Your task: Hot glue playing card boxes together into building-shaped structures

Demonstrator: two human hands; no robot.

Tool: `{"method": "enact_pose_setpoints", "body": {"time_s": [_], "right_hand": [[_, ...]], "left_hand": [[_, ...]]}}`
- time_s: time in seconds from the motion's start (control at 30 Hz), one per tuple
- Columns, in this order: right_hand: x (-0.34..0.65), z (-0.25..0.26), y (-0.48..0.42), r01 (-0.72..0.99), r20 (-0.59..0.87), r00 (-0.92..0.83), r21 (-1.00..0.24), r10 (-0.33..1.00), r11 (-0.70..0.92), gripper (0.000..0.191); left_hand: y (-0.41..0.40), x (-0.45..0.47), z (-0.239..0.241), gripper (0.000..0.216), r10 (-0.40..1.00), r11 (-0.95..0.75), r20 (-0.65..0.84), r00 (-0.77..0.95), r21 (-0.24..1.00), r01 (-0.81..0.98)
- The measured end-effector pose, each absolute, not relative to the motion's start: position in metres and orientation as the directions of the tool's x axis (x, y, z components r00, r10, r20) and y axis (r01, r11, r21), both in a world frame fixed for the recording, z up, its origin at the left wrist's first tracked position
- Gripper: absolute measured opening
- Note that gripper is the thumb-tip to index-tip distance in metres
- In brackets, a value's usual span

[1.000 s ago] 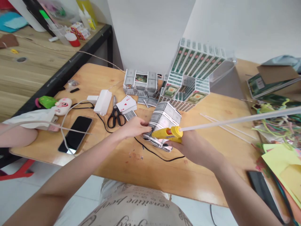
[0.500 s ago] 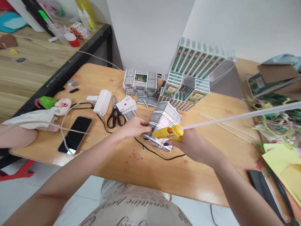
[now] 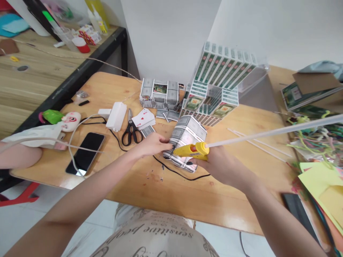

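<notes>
My right hand (image 3: 217, 165) grips a yellow glue gun (image 3: 191, 150) with a long clear glue stick (image 3: 270, 131) jutting out to the right. The gun's nozzle points left at the near end of a block built from playing cards (image 3: 187, 137) lying on the wooden table (image 3: 166, 185). My left hand (image 3: 152, 144) is closed on that near left end of the card block, fingertips beside the nozzle. A black cord (image 3: 174, 172) runs under both hands.
Scissors (image 3: 130, 129), loose playing cards (image 3: 144, 119), a white adapter (image 3: 116, 116), a phone (image 3: 85, 151) and a green-and-pink toy (image 3: 63, 117) lie left. Card-box structures (image 3: 211, 92) stand behind. Coloured paper (image 3: 321, 185) and spare glue sticks (image 3: 257, 144) lie right. Another person's arm (image 3: 18, 155) rests at far left.
Almost nothing differs: both hands stay on the card block and glue gun, and the glue stick's far end has shifted slightly upward.
</notes>
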State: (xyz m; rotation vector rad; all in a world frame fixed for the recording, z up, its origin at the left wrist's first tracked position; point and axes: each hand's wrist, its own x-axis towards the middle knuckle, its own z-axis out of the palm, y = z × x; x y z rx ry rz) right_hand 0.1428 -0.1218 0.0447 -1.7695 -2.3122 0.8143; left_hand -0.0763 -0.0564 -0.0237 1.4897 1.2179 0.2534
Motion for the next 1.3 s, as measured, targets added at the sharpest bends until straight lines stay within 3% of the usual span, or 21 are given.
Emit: {"method": "enact_pose_setpoints", "body": {"time_s": [0.37,0.77,1.3], "right_hand": [[0.1438,0.0439,-0.1205,0.857,-0.173,-0.307,-0.478,0.936,0.193,0.017],[0.1449,0.0459,-0.1190,0.865,-0.214,-0.263,-0.485,0.941,0.131,0.014],[0.1449,0.0505,-0.1152,0.925,-0.265,-0.256,-0.348,0.930,0.155,0.017]], "left_hand": [[-0.0541,-0.0786,-0.0308,0.035,0.747,0.166,-0.455,0.484,0.833,0.528],[-0.0543,-0.0780,-0.0302,0.031,0.729,0.190,-0.468,0.499,0.839,0.510],[-0.0523,-0.0769,-0.0323,0.034,0.722,0.239,-0.500,0.478,0.829,0.506]]}}
